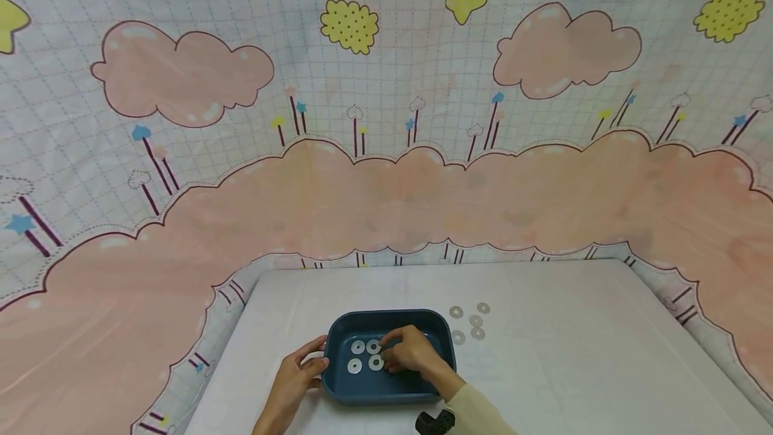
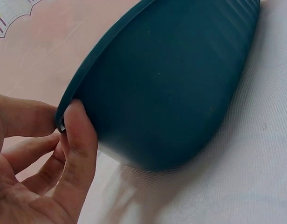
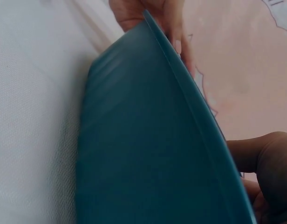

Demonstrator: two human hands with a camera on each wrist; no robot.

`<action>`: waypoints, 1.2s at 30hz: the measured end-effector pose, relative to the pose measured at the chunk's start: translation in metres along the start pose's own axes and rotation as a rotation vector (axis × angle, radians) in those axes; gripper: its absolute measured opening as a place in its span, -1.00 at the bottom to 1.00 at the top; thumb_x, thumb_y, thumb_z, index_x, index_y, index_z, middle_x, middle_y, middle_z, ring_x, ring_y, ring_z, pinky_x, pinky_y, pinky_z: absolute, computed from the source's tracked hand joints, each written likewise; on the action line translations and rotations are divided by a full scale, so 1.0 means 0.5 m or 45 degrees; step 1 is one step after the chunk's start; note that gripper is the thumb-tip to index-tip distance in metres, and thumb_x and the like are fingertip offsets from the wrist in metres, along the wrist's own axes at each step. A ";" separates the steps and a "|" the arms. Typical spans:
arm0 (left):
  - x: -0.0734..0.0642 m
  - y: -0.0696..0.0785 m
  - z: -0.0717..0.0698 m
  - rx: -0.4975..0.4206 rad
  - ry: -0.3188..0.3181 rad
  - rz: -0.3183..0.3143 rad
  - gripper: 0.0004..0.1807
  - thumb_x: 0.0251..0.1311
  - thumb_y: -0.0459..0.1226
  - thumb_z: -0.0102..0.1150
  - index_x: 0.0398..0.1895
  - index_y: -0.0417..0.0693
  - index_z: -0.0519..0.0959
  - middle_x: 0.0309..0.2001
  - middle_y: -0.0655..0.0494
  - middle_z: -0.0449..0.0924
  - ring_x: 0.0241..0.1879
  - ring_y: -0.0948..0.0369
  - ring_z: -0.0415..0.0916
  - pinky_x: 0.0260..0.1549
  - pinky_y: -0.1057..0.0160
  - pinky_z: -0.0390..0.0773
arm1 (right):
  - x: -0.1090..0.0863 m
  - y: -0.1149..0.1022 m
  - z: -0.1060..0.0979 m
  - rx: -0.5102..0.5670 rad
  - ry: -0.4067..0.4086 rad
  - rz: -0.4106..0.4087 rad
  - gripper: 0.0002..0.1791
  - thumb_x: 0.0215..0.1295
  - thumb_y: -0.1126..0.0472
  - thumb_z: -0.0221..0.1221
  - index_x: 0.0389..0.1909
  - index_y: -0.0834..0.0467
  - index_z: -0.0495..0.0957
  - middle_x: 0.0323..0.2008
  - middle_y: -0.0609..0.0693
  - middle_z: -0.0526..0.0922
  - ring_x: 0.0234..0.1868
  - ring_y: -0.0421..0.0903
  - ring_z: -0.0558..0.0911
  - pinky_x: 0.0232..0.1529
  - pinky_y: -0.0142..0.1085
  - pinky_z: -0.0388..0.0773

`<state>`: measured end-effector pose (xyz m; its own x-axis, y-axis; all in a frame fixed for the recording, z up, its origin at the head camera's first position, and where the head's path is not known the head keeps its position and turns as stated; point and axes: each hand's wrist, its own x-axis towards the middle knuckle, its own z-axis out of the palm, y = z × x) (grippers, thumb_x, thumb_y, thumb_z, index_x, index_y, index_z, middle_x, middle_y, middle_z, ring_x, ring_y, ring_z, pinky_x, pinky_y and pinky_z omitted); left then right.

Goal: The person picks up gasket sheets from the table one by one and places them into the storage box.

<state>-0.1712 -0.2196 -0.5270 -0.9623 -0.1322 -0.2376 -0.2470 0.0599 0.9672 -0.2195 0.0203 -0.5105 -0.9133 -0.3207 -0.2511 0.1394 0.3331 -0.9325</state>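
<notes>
A dark blue rectangular tray sits on the white-covered table. My left hand pinches its left rim, thumb on the outer wall and fingers at the edge, as the left wrist view shows. Inside the tray lie several flat metal washers, grouped in the left half. My right hand reaches in over the right wall, fingers bent, fingertips right at the two right-hand washers. I cannot tell whether they grip one. In the right wrist view the tray's wall hides most of that hand.
Several more washers lie loose on the table, just right of the tray's far corner. A cloth with printed clouds and stars hangs behind the table and around its sides.
</notes>
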 end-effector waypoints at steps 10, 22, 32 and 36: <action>0.002 -0.002 0.000 0.003 -0.003 -0.005 -0.45 0.23 -0.44 0.16 0.33 -0.22 0.41 0.11 -0.12 0.44 -0.21 0.15 0.57 -0.43 0.24 0.58 | -0.016 0.001 -0.025 0.083 0.001 -0.053 -0.71 0.17 0.33 0.29 -0.08 0.33 0.63 -0.32 0.12 0.71 -0.34 -0.03 0.73 -0.33 -0.19 0.70; 0.000 -0.002 0.002 -0.002 0.018 0.002 -0.46 0.22 -0.45 0.17 0.31 -0.23 0.44 0.08 -0.12 0.45 -0.21 0.14 0.57 -0.44 0.24 0.58 | -0.069 -0.021 -0.070 0.181 -0.052 -0.214 -0.74 0.25 0.29 0.26 -0.06 0.28 0.63 -0.18 0.14 0.70 -0.24 -0.07 0.72 -0.25 -0.16 0.70; 0.002 -0.006 -0.003 0.007 -0.001 0.007 -0.45 0.23 -0.46 0.15 0.33 -0.24 0.41 0.10 -0.14 0.45 -0.21 0.16 0.58 -0.43 0.23 0.60 | -0.107 -0.027 -0.128 0.210 -0.034 -0.284 -0.64 0.31 0.17 0.24 0.04 0.28 0.57 -0.06 0.12 0.66 -0.08 0.00 0.71 -0.11 -0.18 0.68; 0.004 -0.006 -0.003 0.009 -0.001 0.004 -0.45 0.24 -0.45 0.15 0.33 -0.24 0.41 0.11 -0.15 0.45 -0.21 0.15 0.59 -0.42 0.23 0.60 | -0.117 -0.028 -0.147 0.224 -0.006 -0.316 -0.62 0.33 0.19 0.22 0.08 0.32 0.54 -0.03 0.18 0.63 -0.06 0.04 0.71 -0.11 -0.19 0.68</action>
<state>-0.1721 -0.2217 -0.5303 -0.9631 -0.1312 -0.2349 -0.2451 0.0673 0.9672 -0.1961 0.0998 -0.4634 -0.9259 -0.3775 -0.0107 -0.0232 0.0852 -0.9961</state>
